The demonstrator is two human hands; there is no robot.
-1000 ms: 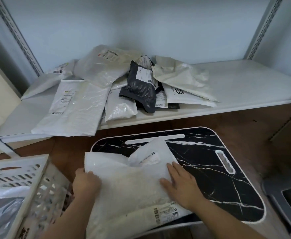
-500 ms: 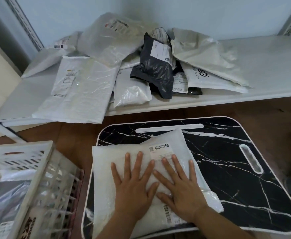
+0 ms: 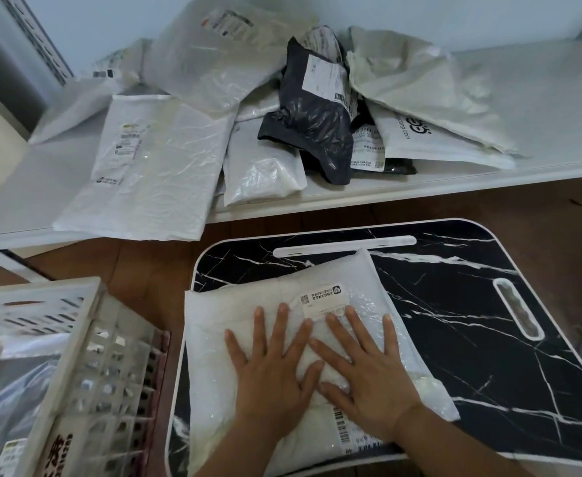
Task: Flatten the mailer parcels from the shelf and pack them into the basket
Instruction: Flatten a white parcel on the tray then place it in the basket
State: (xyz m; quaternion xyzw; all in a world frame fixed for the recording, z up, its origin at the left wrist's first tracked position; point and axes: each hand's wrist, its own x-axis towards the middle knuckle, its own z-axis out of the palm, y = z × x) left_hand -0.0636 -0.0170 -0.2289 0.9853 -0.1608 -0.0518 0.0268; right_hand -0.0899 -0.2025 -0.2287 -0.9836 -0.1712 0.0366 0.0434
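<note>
I see both grips, left hand [image 3: 271,376] and right hand [image 3: 365,368], spread flat, pressing the white bubble mailer [image 3: 234,325] beneath them onto the marble surface [image 3: 472,339].

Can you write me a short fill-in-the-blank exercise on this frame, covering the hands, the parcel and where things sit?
1. Both the left hand and the right hand press ____ on the white mailer, fingers spread.
2. The white mailer lies on a black ____-patterned board.
3. The one dark mailer in the pile lies on the ____.
4. The basket stands to the ____ of the board.

Missing words: flat; marble; shelf; left
</note>
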